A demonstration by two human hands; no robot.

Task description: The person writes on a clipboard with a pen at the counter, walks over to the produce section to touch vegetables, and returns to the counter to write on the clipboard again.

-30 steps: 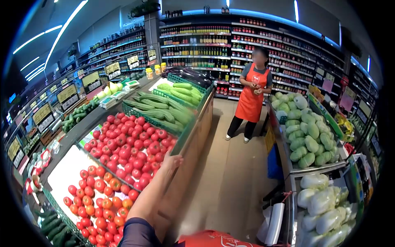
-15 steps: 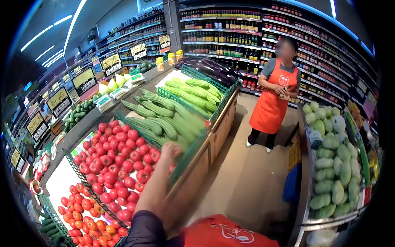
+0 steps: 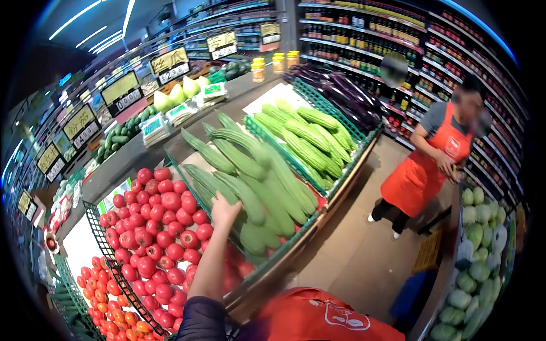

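My left hand (image 3: 225, 211) reaches over the crate of long green sponge gourds. Its fingers are curled round a sponge gourd (image 3: 209, 186) at the crate's left side, close to the tomatoes. More sponge gourds (image 3: 273, 193) lie beside and beyond the hand, and those nearest the front are blurred. Pinkish-red tomatoes (image 3: 165, 227) fill the crate just left of my forearm. My right hand is out of view.
Pale green bitter gourds (image 3: 313, 142) and dark eggplants (image 3: 341, 94) lie beyond. Smaller tomatoes (image 3: 108, 290) are near left. A co-worker in a red apron (image 3: 426, 170) stands in the aisle. Melons (image 3: 478, 273) fill the stand at right.
My left hand has moved from the crate's front edge farther in, onto the sponge gourds at the left side. The view has shifted, and the co-worker appears farther right and turned.
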